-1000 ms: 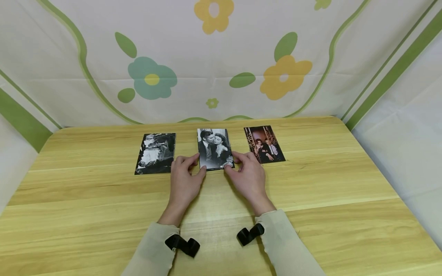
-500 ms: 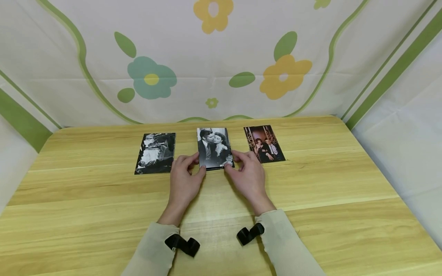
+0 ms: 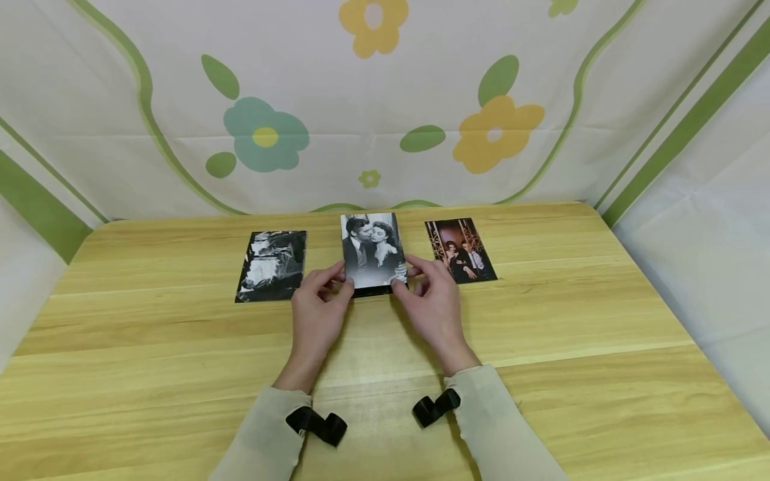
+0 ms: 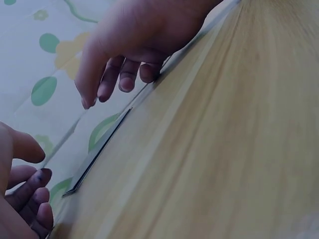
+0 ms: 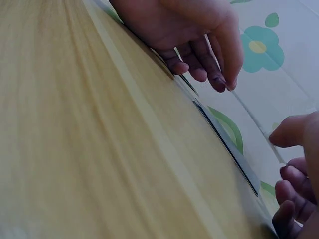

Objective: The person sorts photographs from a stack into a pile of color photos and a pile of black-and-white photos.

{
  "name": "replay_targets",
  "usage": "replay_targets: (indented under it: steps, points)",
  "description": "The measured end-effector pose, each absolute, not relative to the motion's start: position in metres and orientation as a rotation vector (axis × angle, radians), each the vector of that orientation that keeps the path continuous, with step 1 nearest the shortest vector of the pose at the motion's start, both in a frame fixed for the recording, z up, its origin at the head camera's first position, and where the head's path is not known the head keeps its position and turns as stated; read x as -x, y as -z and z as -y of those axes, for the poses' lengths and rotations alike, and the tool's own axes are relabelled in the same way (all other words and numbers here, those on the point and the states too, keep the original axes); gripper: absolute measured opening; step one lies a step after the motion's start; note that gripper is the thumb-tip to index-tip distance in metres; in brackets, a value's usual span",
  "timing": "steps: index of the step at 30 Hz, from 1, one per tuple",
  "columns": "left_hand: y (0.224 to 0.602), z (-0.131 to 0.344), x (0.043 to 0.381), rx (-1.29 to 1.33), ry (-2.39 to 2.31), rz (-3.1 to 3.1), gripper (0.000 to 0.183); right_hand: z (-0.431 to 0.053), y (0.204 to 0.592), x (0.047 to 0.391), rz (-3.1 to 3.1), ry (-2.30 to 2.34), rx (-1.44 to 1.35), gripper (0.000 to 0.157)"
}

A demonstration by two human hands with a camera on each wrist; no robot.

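Between my two hands a black-and-white photo card of a couple is raised at a slant. My left hand pinches its left side near the lower corner, thumb on the front. At the opposite lower corner my right hand pinches it the same way. Under it lies a thin stack of cards, mostly hidden in the head view. Both wrist views show that stack flat on the wood, with the held card seen edge-on above it, apart from it.
Left of the hands lies another black-and-white photo card, turned sideways. A color photo card lies to the right. They rest on a wooden table, with a flowered cloth hanging behind its far edge.
The middle photo card has come up off the stack and slightly away from me, baring a strip of the cards below. Both hands rose with it; the side cards stayed put.
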State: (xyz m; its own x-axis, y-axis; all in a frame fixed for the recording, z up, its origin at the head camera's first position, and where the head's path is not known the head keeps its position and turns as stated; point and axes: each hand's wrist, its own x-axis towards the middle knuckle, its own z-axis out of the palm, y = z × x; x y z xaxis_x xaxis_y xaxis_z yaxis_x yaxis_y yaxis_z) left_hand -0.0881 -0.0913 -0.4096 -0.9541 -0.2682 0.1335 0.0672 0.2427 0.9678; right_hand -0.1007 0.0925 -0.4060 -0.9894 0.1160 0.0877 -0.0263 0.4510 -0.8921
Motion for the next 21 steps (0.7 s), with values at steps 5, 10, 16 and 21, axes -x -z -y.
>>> replay_targets:
  steps: [5, 10, 16, 21]
  points:
    - [0.409, 0.092, 0.088, -0.173, 1.809, 2.182, 0.033, -0.092, 0.404, 0.1, 2.479, -1.647, 0.053, 0.052]
    - [0.408, 0.092, 0.088, -0.153, 1.837, 2.135, 0.031, -0.092, 0.404, 0.1, 2.438, -1.675, 0.043, 0.052]
    - [0.407, 0.092, 0.088, -0.172, 1.86, 2.12, 0.031, -0.09, 0.403, 0.099, 2.423, -1.694, 0.048, 0.052]
    - [0.402, 0.099, 0.09, -0.24, 1.823, 2.13, 0.032, -0.081, 0.4, 0.098, 2.388, -1.733, 0.03, 0.046]
